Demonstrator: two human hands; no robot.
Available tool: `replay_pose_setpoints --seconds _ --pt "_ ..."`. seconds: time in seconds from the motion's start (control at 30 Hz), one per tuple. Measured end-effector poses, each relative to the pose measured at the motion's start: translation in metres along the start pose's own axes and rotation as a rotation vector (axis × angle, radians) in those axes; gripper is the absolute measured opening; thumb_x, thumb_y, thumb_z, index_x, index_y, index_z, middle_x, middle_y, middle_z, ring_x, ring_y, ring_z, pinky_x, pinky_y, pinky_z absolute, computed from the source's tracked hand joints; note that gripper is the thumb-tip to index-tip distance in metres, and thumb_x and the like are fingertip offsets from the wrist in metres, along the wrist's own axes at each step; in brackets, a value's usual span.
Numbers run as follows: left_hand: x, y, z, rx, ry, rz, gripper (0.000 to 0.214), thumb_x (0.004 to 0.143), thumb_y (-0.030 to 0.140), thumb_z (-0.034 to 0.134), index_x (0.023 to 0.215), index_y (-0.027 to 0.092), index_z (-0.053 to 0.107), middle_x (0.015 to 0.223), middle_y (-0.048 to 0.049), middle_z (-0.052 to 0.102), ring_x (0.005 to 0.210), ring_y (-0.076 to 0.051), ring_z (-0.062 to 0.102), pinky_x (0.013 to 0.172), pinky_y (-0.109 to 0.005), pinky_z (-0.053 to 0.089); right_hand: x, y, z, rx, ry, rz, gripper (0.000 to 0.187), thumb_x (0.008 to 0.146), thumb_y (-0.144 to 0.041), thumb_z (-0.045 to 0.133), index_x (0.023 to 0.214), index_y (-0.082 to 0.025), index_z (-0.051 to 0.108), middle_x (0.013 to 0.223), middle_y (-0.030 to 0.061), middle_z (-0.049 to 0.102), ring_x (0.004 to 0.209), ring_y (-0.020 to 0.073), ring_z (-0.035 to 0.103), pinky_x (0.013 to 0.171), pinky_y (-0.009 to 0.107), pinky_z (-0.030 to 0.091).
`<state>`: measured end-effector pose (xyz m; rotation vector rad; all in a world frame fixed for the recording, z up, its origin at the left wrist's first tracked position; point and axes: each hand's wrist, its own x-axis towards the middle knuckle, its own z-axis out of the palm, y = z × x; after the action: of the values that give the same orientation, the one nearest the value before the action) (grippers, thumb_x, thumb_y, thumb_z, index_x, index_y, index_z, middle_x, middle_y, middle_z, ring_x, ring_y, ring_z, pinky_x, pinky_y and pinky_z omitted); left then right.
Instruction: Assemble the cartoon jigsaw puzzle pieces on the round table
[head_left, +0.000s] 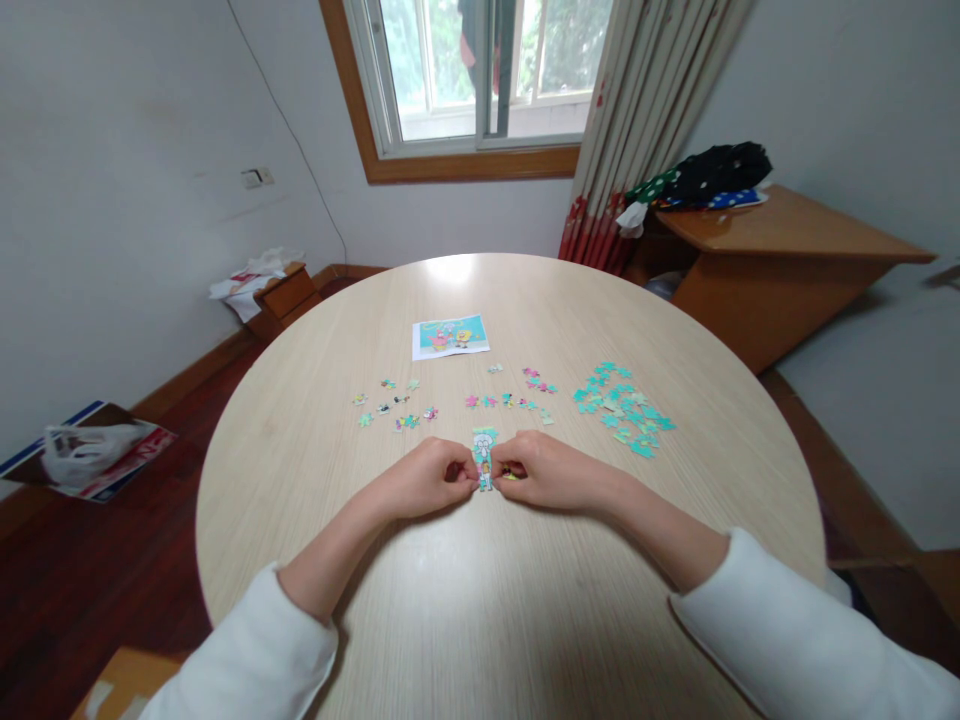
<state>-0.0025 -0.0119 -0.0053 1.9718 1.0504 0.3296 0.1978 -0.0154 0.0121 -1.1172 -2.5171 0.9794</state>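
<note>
A narrow strip of joined jigsaw puzzle pieces (484, 446), showing a pale cartoon figure on teal, lies on the table between my hands. My left hand (439, 477) pinches its lower left edge with thumb and forefinger. On the opposite side, my right hand (536, 470) is closed in a pinch at the right edge. Something yellow shows under the right fingers, partly hidden. Beyond the hands, loose jigsaw pieces lie in small groups: mixed ones (385, 408) at left, pink and yellow ones (489, 402) in the middle. A larger spread of teal pieces (630, 405) is at right.
A printed reference picture (451, 337) lies farther back on the round wooden table (465, 620). Behind are a window, a curtain (630, 110) and a wooden desk (795, 230) with cloth on it. A low cabinet (289, 298) stands at left by the wall.
</note>
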Motion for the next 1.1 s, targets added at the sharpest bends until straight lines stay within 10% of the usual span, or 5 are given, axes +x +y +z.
replay_pose_setpoints --seconds 1.1 --pt "0.0002 0.0 0.002 0.061 0.011 0.043 0.009 0.07 0.016 0.05 0.064 0.015 0.056 0.058 0.004 0.046 0.055 -0.008 0.04 0.053 -0.021 0.031 0.0012 0.0033 0.0058 0.008 0.018 0.012 0.013 0.075 -0.008 0.051 0.077 -0.015 0.062 0.057 -0.0055 0.042 0.054 0.0079 0.037 0.056 0.021 0.026"
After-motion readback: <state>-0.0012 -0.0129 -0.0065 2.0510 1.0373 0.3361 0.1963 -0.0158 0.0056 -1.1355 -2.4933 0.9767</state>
